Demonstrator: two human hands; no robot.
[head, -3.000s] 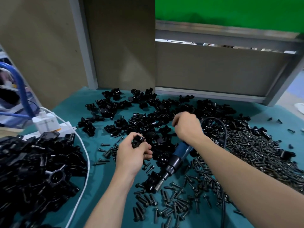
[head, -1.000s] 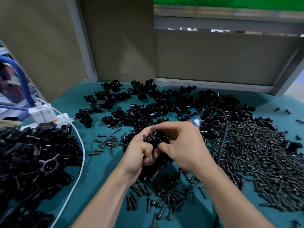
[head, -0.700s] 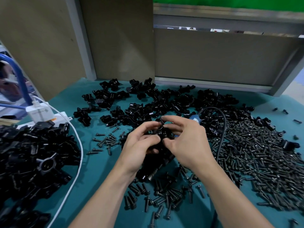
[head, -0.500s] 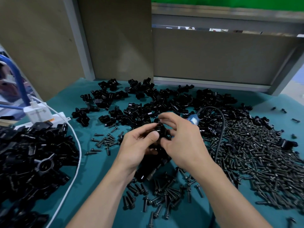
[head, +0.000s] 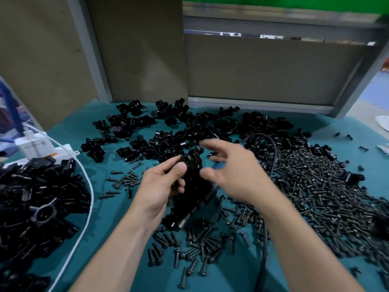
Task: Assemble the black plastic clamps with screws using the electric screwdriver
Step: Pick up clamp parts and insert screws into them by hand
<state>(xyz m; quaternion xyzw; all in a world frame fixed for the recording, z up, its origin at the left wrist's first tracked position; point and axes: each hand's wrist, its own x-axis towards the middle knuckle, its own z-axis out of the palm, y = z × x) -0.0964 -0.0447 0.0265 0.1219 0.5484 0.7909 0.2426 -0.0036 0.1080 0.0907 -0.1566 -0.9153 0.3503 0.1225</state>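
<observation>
My left hand (head: 162, 186) pinches a black plastic clamp (head: 192, 163) between thumb and fingers, held above the table's middle. My right hand (head: 233, 173) is just right of the clamp, fingers spread and blurred, holding nothing. The electric screwdriver (head: 195, 205) lies on the teal mat under both hands, its metal tip pointing toward me, mostly hidden. Its black cable (head: 271, 157) loops up behind my right hand. Loose clamp parts (head: 168, 133) spread across the back of the mat. Black screws (head: 315, 186) are heaped at the right and scattered in front.
A heap of assembled black clamps (head: 37, 203) fills the left edge. A white power strip (head: 35, 146) and white cable (head: 88, 186) run along it. Brown panels and a grey frame (head: 263, 70) wall off the back. A small screw group (head: 124, 182) lies left of my hands.
Three seconds ago my right hand was reaching into the clamp pile; then both hands worked the clamp together. Now my right hand has let go and opened, drawing away rightward.
</observation>
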